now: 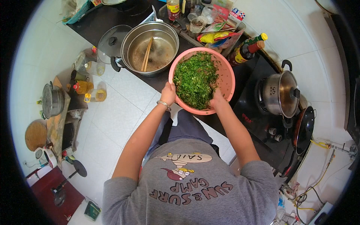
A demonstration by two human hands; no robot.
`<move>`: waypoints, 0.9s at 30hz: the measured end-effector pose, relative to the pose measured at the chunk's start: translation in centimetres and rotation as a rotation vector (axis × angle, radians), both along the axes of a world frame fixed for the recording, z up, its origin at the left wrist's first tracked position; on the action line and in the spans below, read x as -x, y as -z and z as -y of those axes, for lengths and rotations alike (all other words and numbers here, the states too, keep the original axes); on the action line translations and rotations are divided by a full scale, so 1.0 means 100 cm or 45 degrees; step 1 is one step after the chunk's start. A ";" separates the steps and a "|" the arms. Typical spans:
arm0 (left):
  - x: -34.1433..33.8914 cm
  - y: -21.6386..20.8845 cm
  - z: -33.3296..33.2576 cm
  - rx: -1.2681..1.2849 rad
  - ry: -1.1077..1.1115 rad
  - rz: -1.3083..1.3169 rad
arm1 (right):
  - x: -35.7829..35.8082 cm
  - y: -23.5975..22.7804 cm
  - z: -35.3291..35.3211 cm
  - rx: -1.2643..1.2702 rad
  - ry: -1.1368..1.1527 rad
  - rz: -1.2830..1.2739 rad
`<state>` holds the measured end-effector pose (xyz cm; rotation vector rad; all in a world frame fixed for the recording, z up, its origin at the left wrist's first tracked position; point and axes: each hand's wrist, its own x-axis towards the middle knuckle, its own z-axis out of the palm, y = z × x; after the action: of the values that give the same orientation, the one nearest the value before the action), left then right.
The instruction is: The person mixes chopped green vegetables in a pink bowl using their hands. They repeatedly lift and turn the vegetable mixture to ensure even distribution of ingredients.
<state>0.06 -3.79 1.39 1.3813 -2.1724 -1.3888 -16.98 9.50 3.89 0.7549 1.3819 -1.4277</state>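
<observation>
A pink plastic bowl point(226, 77) sits at the counter's near edge, heaped with finely chopped greens point(197, 77). My left hand point(168, 93) is closed on the bowl's left rim, the thumb showing on top. Inside the right part of the bowl, my right hand point(216, 98) reaches into the greens; its fingers are mostly hidden there. Bits of green cling to the bare inner wall at the right. To the left of the bowl stands a wide steel pot point(165, 35) with cloudy liquid and a pair of wooden chopsticks point(147, 54) leaning in it.
A glass lid point(112, 41) lies left of the pot. Dark sauce bottles point(243, 54) stand right behind the bowl. Farther right are a lidded steel pot point(275, 93) on the stove and a dark pan point(304, 127). Oil bottles point(83, 87) stand at the left.
</observation>
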 end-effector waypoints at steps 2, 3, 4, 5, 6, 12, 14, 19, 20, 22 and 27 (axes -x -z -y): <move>0.001 -0.003 0.000 0.001 0.023 -0.013 | -0.001 -0.017 0.002 0.055 0.055 0.019; 0.002 -0.004 0.000 0.002 0.034 -0.019 | 0.005 -0.013 0.000 0.143 0.053 0.020; 0.001 -0.004 0.000 0.004 0.036 -0.021 | 0.007 -0.019 0.002 0.232 0.048 0.020; 0.001 -0.003 0.001 0.006 0.038 -0.023 | 0.009 -0.026 0.002 0.237 0.017 -0.032; 0.000 -0.003 0.001 0.008 0.039 -0.024 | 0.011 -0.035 0.002 0.243 -0.015 -0.083; 0.003 -0.002 0.003 -0.051 0.046 -0.032 | 0.028 -0.037 0.002 0.481 -0.279 -0.322; 0.001 0.001 0.003 -0.046 0.040 -0.022 | 0.011 -0.053 0.019 0.311 -0.424 -0.700; 0.001 -0.001 0.002 -0.086 0.005 -0.027 | -0.005 -0.052 0.053 -0.315 -1.075 -1.381; 0.002 -0.002 0.002 -0.065 0.019 -0.023 | -0.006 -0.045 0.057 -0.384 -1.142 -1.510; 0.001 -0.003 0.003 -0.052 0.019 -0.013 | 0.000 -0.035 0.068 -0.538 -1.270 -1.686; 0.002 0.014 0.004 -0.170 -0.032 -0.027 | 0.040 -0.032 0.081 -0.635 -1.526 -1.651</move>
<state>-0.13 -4.23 0.01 1.4270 -2.0755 -1.5573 -21.03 1.42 7.04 -0.9162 2.5129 -0.4320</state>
